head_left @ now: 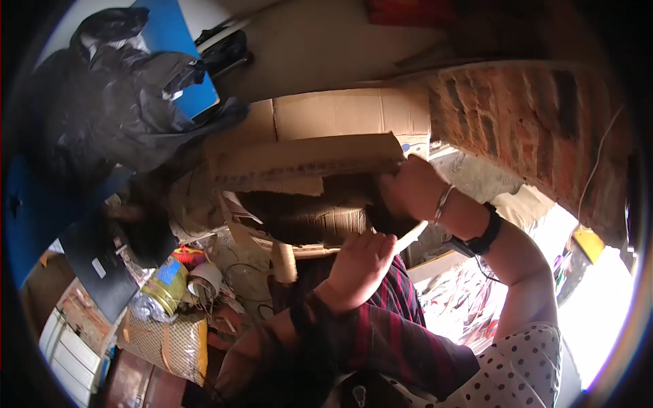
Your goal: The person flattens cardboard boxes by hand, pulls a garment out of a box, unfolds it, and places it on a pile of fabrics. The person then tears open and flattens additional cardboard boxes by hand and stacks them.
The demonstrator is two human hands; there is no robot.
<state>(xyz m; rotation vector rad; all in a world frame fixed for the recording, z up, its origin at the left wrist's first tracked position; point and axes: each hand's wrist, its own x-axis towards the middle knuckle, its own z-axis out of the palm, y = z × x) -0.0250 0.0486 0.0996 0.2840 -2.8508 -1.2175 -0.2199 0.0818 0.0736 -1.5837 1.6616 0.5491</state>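
Note:
An open cardboard box [326, 221] sits in front of me, its dark inside facing up and a torn flap [306, 155] raised along the far side. At the box's right end, my right hand [413, 187] is closed around the edge of the cardboard; its fingertips are hidden. My left hand [357, 272] lies against the near rim with its fingers stretched toward the opening. A rolled or folded cardboard strip [284, 263] hangs at the near left corner of the box.
Black plastic bags [129, 102] bulge at the upper left beside a blue panel [180, 51]. A brick wall [524, 109] stands at the right. Lower left lie a mesh-patterned package [163, 343], a tape roll [207, 277] and loose cables. Another carton [347, 112] is behind the box.

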